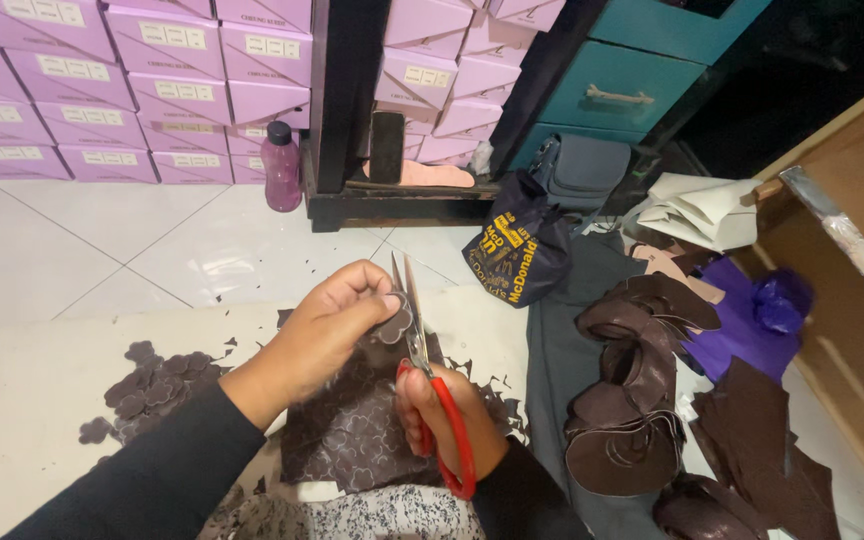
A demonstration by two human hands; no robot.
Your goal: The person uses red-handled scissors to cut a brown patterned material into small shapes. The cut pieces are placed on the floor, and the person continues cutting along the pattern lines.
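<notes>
My left hand (337, 318) pinches a small dark brown flower-shaped piece (393, 325) of leather-like sheet between thumb and fingers. My right hand (444, 412) grips red-handled scissors (422, 362), blades pointing up and away, their edges at the piece's right side. Under both hands lies a dark brown sheet (352, 430) marked with flower outlines. A pile of cut flower shapes (147, 385) sits on the pale board (42, 400) to the left.
Curved dark brown cut pieces (632, 400) are stacked on a grey cloth to the right, beside purple fabric (742, 320). A dark bag (514, 250), a pink bottle (281, 168), stacked lilac boxes (102, 90), a teal drawer unit (622, 90) and a wooden bench edge (852, 250) surround me.
</notes>
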